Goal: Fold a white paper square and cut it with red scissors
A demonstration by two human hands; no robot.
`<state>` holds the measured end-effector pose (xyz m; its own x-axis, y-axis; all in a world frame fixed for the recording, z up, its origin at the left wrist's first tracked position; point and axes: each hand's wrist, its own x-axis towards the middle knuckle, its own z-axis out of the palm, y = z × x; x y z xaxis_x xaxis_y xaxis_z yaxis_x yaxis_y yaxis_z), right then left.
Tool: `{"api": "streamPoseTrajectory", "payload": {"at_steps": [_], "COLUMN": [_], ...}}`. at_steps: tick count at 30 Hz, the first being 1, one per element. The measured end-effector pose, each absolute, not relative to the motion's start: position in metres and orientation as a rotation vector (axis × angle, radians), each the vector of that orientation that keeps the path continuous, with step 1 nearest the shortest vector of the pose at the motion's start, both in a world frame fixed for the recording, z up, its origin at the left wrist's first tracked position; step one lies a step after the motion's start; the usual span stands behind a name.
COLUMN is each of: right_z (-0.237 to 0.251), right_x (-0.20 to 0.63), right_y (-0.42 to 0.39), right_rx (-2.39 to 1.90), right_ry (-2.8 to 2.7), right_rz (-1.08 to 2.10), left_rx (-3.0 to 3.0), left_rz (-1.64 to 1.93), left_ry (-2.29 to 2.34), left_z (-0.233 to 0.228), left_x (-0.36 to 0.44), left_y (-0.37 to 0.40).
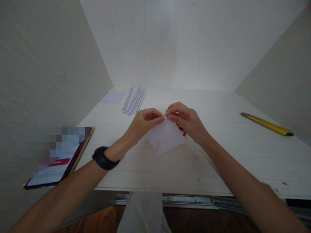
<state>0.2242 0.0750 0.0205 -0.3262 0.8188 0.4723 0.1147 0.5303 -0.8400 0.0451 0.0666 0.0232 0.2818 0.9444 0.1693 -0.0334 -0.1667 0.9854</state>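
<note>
A creased white sheet of paper (pixel 166 137) is held up above the white tabletop, its lower corner pointing toward me. My left hand (pixel 148 119) pinches its top edge between thumb and fingers. Close beside it, my right hand (pixel 183 118) pinches the same top edge, the fingertips of both hands almost meeting. Behind the paper and under my right hand shows part of a red loop (pixel 182 131), perhaps a scissors handle; the rest of it is hidden. A black band sits on my left wrist.
Several thin rolled paper sticks (pixel 134 101) lie at the back left, next to a small stack of flat paper (pixel 113 96). A tablet or phone (pixel 55 168) leans at the left wall. On the right rests a yellow box cutter-like tool (pixel 267 124). Walls enclose three sides.
</note>
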Motion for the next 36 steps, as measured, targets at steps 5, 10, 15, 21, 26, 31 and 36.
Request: {"api": "streamPoseTrajectory", "payload": {"at_steps": [5,10,15,21,26,31,36], "right_z": [0.0228,0.0247,0.0229,0.0231,0.0232,0.0232,0.0240], "right_x": [0.2230,0.2221,0.2218,0.2220,0.2227,0.2224,0.2217], "right_y": [0.0714,0.0687,0.0700,0.0706,0.0707,0.0696,0.0681], "right_rx": [-0.779,-0.762,-0.719,-0.669,-0.657,-0.670,-0.698], "right_ry": [-1.728,-1.693,-1.651,-1.647,-1.666,-1.680,-1.688], "right_rz": [0.971,1.043,1.099,1.138,1.121,1.111,1.088], "left_rx": [1.408,1.382,1.356,1.366,1.388,1.407,1.400], "left_rz": [1.094,1.063,1.037,1.023,1.012,1.018,1.011], "left_ry": [0.860,0.848,0.872,0.881,0.900,0.912,0.915], "left_z": [0.0222,0.0231,0.0241,0.0247,0.0236,0.0225,0.0232], "left_x": [0.0455,0.0455,0.0449,0.0446,0.0440,0.0435,0.0436], "left_y": [0.0670,0.0662,0.0645,0.0643,0.0647,0.0655,0.0648]}}
